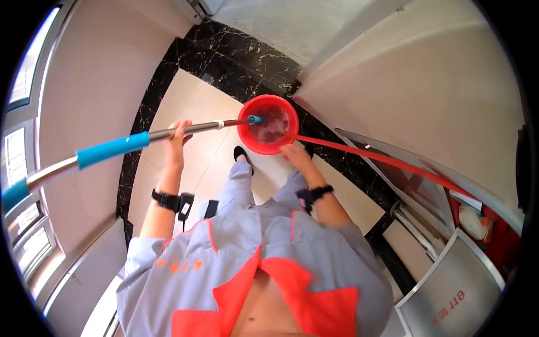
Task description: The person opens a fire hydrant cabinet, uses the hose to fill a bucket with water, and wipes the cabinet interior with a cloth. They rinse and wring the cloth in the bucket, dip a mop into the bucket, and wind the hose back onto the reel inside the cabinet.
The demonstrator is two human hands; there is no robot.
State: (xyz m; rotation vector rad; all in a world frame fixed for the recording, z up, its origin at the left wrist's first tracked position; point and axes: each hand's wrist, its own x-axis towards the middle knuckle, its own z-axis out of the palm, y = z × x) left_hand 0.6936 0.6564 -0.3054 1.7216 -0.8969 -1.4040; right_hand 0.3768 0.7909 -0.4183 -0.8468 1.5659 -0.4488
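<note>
My left hand (pixel 177 140) is wrapped around a steel mop pole (pixel 203 128) with blue sleeves. The pole slants in from the left edge, and its blue socket (pixel 255 119) reaches into a red bucket (pixel 243 139). Pale, foamy-looking contents (pixel 272 124) fill the bucket; the mop head cannot be made out among them. At the bucket's lower right rim is my right hand (pixel 296 154), blurred, with its fingertips close to the rim. Whether it grips the rim cannot be told. Just above that hand, a long red stick (pixel 370 153) runs from the bucket's edge toward the right.
The bucket stands on the tiled floor (pixel 196 106) by the black marble border (pixel 224 64). Walls rise on both sides, with windows (pixel 22 157) on the left. An open metal panel door (pixel 449 286) and a red cabinet holding hose-like gear (pixel 474 222) are at lower right.
</note>
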